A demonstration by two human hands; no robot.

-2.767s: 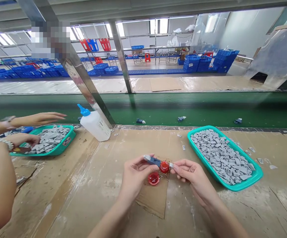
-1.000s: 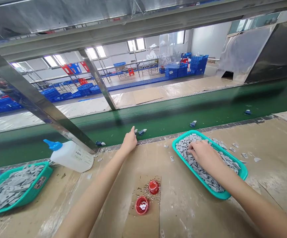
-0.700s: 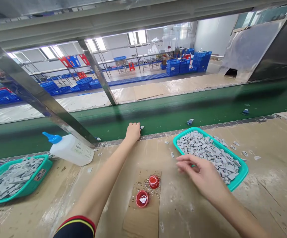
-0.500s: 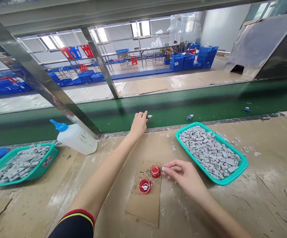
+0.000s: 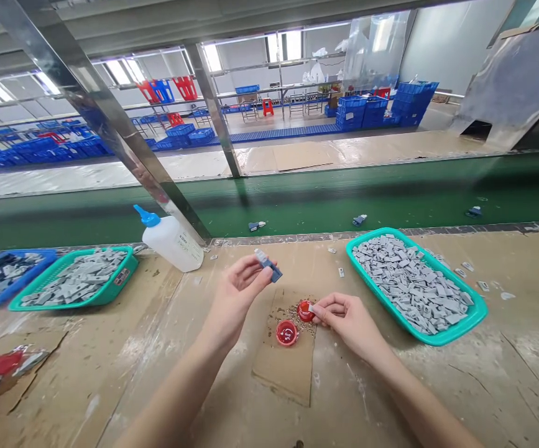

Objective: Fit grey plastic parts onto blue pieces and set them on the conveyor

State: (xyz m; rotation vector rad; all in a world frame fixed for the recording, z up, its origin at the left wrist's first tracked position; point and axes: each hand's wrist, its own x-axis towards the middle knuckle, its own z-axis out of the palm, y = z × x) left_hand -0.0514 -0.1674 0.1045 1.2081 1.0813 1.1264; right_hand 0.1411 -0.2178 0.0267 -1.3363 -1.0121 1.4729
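My left hand [image 5: 236, 292] pinches a small blue-and-grey part [image 5: 268, 266] above the bench. My right hand [image 5: 344, 317] pinches a small grey piece [image 5: 311, 308] and dips it at the edge of a red cap [image 5: 305, 310]. A second red cap [image 5: 287, 333] lies beside it on a scrap of cardboard [image 5: 288, 367]. A teal tray [image 5: 465, 323] full of grey pieces stands just right of my right hand.
A white glue bottle with a blue nozzle [image 5: 169, 239] leans by a metal post. A second teal tray [image 5: 110, 292] and a blue tray [image 5: 40, 255] hold grey pieces at the left. Small blue parts [image 5: 256, 226] lie on the green conveyor belt [image 5: 297, 199].
My left hand has come back from the belt with a blue-and-grey part. My right hand has left the teal tray with a grey piece and moved to the red cap.
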